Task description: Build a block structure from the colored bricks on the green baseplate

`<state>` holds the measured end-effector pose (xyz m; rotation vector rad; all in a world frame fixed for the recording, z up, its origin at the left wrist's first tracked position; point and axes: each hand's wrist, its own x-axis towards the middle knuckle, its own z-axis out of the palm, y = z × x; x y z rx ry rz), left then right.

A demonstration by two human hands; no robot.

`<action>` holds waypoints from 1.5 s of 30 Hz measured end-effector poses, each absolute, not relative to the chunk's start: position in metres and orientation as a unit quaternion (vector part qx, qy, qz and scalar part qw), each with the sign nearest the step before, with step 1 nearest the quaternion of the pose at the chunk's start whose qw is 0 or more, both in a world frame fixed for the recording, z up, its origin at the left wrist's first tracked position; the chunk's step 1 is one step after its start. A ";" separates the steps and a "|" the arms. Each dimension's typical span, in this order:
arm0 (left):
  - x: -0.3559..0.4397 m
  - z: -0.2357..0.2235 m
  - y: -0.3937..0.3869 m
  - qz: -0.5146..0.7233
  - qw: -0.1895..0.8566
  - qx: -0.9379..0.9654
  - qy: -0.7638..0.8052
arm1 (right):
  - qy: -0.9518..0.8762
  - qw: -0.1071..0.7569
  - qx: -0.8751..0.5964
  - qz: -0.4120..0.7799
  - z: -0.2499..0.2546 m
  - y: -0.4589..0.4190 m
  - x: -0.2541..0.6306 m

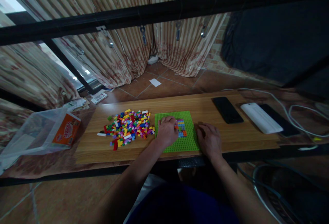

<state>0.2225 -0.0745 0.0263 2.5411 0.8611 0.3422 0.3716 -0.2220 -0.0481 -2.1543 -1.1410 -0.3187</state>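
A green studded baseplate [187,141] lies on the wooden board [144,148], with a small block of coloured bricks [181,128] built on it. My left hand [167,131] rests on the plate's left part, fingers curled, pressing an orange brick [176,127] at the edge of that block. My right hand [209,140] lies knuckles-up at the plate's right edge, fingers curled onto the plate's side; nothing shows in it. A heap of several loose coloured bricks [128,126] lies left of the plate.
A black phone [227,109], a white power bank [260,117] and a dark device lie right of the plate, with white cables [295,114] beyond. A clear plastic box [33,133] with an orange packet [66,131] sits far left. Curtains hang behind; a black bar crosses overhead.
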 end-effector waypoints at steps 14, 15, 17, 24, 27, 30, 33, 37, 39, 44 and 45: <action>0.228 0.018 -0.064 0.132 0.274 0.881 0.362 | -0.435 0.329 -0.830 -0.118 -0.045 -0.222 0.371; 0.227 0.018 -0.064 0.130 0.273 0.881 0.364 | -0.436 0.329 -0.829 -0.118 -0.046 -0.222 0.371; 0.227 0.016 -0.063 0.126 0.274 0.879 0.368 | -0.436 0.329 -0.829 -0.119 -0.046 -0.222 0.371; 0.229 0.011 -0.061 0.136 0.288 0.874 0.368 | -0.442 0.328 -0.827 -0.112 -0.047 -0.223 0.373; 0.231 0.009 -0.060 0.140 0.290 0.871 0.370 | -0.440 0.329 -0.827 -0.116 -0.050 -0.224 0.373; 0.231 0.007 -0.060 0.145 0.289 0.869 0.375 | -0.440 0.329 -0.826 -0.125 -0.052 -0.224 0.374; 0.230 0.006 -0.064 0.156 0.283 0.869 0.376 | -0.445 0.324 -0.826 -0.126 -0.054 -0.223 0.375; 0.221 0.012 -0.075 0.220 0.276 0.865 0.357 | -0.457 0.328 -0.817 -0.130 -0.054 -0.223 0.377; 0.209 0.019 -0.081 0.259 0.275 0.860 0.342 | -0.462 0.334 -0.811 -0.130 -0.055 -0.224 0.379; 0.145 0.033 -0.081 0.311 0.256 0.849 0.343 | -0.470 0.333 -0.806 -0.132 -0.061 -0.227 0.385; 0.126 0.032 -0.077 0.329 0.247 0.836 0.364 | -0.474 0.333 -0.804 -0.132 -0.063 -0.227 0.387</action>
